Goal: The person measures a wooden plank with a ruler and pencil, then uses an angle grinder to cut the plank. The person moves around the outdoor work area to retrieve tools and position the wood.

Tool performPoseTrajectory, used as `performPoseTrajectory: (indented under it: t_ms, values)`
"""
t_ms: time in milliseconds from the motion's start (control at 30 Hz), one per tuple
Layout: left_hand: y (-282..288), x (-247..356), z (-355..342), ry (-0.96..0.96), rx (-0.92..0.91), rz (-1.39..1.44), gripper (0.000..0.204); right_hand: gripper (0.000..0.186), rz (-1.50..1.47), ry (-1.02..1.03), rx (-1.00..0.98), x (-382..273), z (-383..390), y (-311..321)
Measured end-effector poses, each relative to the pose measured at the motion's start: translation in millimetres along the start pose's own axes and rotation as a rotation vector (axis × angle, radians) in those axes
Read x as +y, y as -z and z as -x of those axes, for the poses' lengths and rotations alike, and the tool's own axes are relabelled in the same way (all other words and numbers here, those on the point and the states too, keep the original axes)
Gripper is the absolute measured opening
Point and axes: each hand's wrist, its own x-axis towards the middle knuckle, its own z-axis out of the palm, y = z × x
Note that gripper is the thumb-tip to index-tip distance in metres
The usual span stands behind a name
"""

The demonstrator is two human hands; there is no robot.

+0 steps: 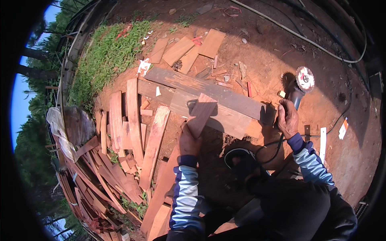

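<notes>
My left hand is closed round the lower end of a short reddish-brown board, raised and tilted above longer planks. Beneath it, a grey-brown plank and a darker weathered plank lie side by side on the ground. To the right, my right hand has its thumb apart from its bent fingers, and I see nothing gripped in it. Just beyond its fingertips is a small yellowish block; whether they touch is unclear. An angle grinder with a pale round disc is beside that hand.
Many reddish boards and offcuts are heaped on the left, near clear plastic wrapping. Several short boards lie at the far side by grass. A dark cable loops near my right forearm; a pale hose crosses the far right.
</notes>
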Motion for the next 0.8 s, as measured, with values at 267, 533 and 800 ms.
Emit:
performPoseTrajectory:
  t_ms: [267,533,800]
  values:
    - [121,38,20,-0.063,-0.239,0.402,0.066,0.021,-0.718,0.137,-0.306,-139,-33,-76]
    - [226,83,71,0.066,-0.339,0.604,0.07,0.043,-1.147,0.102,-0.542,-205,-26,-55]
    - [251,101,110,-0.054,-0.14,0.463,0.067,0.052,-1.057,0.27,-0.567,-254,-35,9]
